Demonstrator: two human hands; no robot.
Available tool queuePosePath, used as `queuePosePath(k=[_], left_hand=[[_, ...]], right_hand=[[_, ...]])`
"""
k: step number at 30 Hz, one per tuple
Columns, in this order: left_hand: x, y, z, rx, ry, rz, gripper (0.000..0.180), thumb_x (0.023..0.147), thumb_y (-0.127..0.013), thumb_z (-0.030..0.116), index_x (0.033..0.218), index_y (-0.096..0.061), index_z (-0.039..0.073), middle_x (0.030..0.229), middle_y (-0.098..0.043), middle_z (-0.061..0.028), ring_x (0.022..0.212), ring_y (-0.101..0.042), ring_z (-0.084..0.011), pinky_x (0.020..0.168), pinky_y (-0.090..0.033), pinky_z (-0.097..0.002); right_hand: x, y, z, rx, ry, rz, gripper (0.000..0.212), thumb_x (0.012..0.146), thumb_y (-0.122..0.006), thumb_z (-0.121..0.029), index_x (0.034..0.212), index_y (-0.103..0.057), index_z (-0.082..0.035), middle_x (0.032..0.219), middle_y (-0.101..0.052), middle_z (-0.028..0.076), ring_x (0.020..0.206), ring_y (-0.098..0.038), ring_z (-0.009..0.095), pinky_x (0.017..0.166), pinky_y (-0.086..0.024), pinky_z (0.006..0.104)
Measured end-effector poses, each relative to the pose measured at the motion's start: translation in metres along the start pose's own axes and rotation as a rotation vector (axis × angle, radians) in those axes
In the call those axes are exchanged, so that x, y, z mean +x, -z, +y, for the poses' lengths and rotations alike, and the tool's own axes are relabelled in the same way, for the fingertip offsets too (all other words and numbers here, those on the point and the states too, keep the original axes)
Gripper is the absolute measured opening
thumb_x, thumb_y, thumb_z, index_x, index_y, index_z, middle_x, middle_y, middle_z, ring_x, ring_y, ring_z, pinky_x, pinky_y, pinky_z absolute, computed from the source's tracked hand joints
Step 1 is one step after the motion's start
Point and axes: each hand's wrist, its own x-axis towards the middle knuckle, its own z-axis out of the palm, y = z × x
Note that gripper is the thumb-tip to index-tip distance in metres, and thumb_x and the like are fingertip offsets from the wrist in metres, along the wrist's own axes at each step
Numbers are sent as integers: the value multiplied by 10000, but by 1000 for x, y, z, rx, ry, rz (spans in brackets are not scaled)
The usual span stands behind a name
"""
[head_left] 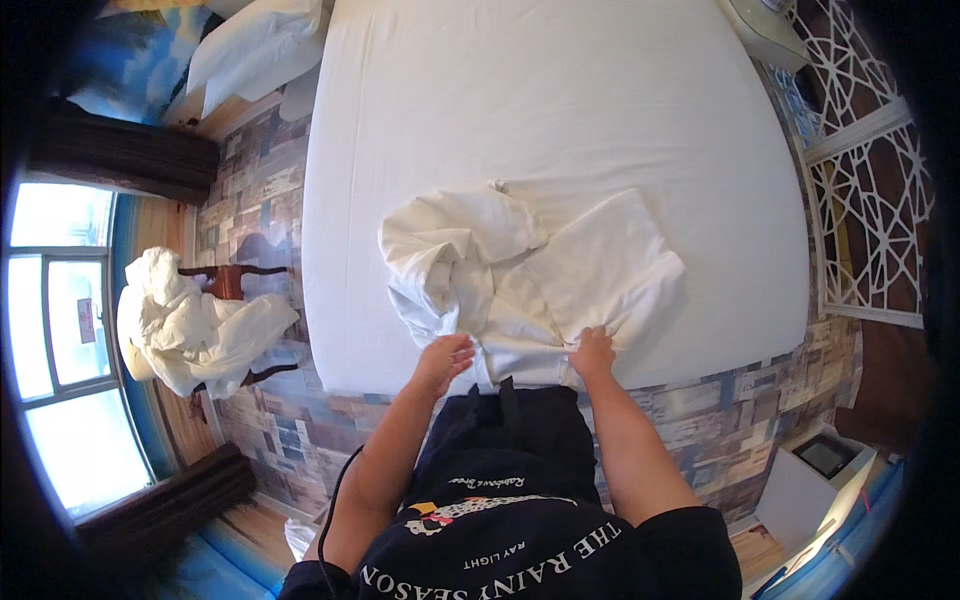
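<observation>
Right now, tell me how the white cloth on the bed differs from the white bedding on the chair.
The white cloth lies low on the bed; the white bedding is heaped over the chair. The cloth is partly spread, its right side fairly flat, while the bedding is bunched throughout. The right hand touches the cloth; neither hand touches the bedding. Both are white and creased.

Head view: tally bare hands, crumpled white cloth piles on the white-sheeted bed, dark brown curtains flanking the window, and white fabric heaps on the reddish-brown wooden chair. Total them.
Bare hands: 2
Crumpled white cloth piles on the bed: 1
Dark brown curtains: 2
White fabric heaps on the chair: 1
Total: 6
</observation>
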Motion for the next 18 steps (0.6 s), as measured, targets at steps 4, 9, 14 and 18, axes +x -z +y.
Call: queuePosePath(k=[4,9,14,18], left_hand=[[-7,-27,-13,149,91,-93,354,912,-570,293,1127,-529,15,1084,-591,-110,975,-591,-222,836,-495,-332],[14,-42,-18,237,40,-88,347,917,-555,294,1108,-549,4,1051,-615,-103,922,-609,-196,785,-506,-300],[4,-62,-12,281,32,-124,316,917,-563,288,1078,-553,17,1022,-614,-101,900,-608,-184,784,-505,-292],[-5,-52,-10,301,14,-147,316,917,-568,286,1082,-553,16,1025,-611,-98,901,-602,-174,788,-503,-287]], right_hand=[[39,-60,42,202,170,129,176,813,-625,-177,875,-550,-31,904,-569,151,876,-606,314,790,-508,489],[27,8,43,770,-168,-40,196,786,-654,-127,826,-490,-28,707,-548,146,760,-623,322,711,-518,411],[10,-28,59,149,98,179,281,728,-706,-200,872,-539,-25,766,-598,176,790,-609,355,726,-485,441],[23,-39,58,616,9,126,199,780,-695,-187,859,-578,-47,744,-592,80,683,-601,225,605,-495,340]])
